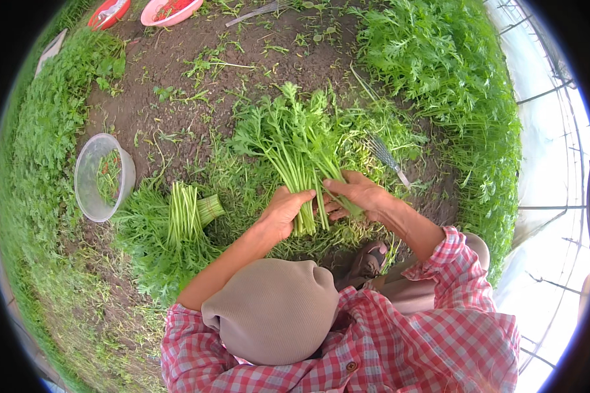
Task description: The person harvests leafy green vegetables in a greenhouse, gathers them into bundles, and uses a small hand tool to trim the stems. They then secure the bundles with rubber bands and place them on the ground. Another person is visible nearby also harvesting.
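Note:
My left hand [287,209] is closed around the lower stems of a loose bunch of leafy greens [290,132], which look like garland chrysanthemum. The leaves fan away from me and the cut stem ends point toward my body. Close beside it, my right hand [356,194] grips a few green stems [330,169] between thumb and fingers, against the right side of the bunch. Some right-hand fingers are partly hidden behind stems. Left of my left forearm lie a banded bundle of greens [210,210] and more stems [183,213] across it.
A clear plastic tub [81,189] with green scraps inside stands at left. A pink basin [147,15] with red strands and a red basin [94,22] sit far off. A grey fan-shaped tool [384,153] lies right of the bunch. Tall greens [442,59] border the soil [167,108].

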`<state>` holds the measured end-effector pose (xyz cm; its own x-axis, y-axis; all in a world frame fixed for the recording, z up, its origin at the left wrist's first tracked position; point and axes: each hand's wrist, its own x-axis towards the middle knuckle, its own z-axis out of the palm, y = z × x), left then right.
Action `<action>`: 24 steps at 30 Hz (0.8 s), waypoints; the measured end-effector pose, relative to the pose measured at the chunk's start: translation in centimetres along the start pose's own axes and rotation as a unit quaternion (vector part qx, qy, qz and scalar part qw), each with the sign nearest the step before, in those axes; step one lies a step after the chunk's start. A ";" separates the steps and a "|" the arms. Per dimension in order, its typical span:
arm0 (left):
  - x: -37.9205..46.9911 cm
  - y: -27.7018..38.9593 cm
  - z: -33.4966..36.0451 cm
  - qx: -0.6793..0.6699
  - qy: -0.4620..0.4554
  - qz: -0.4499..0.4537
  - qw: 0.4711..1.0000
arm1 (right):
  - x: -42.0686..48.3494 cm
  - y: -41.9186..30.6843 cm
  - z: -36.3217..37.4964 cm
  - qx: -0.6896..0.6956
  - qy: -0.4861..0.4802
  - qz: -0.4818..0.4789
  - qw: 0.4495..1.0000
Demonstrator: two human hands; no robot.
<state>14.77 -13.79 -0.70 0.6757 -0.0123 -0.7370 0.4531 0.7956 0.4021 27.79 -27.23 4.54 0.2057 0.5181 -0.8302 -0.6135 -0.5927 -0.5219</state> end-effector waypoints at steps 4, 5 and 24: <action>-0.6 0.9 0.1 0.053 -0.016 0.032 0.998 | 1.0 0.2 0.8 -0.063 0.028 0.008 0.998; -1.0 1.3 0.1 0.050 -0.017 0.039 0.998 | 0.9 0.1 0.9 -0.047 0.036 0.014 0.998; -5.2 7.1 2.5 0.280 -0.015 0.095 0.955 | -0.9 -0.5 4.2 0.188 0.068 -0.068 0.978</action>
<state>15.92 -9.59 7.35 0.7895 0.0762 -0.6090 0.5547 0.3359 0.7612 24.71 -24.79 6.41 0.3886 0.4739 -0.7902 -0.8047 -0.2431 -0.5416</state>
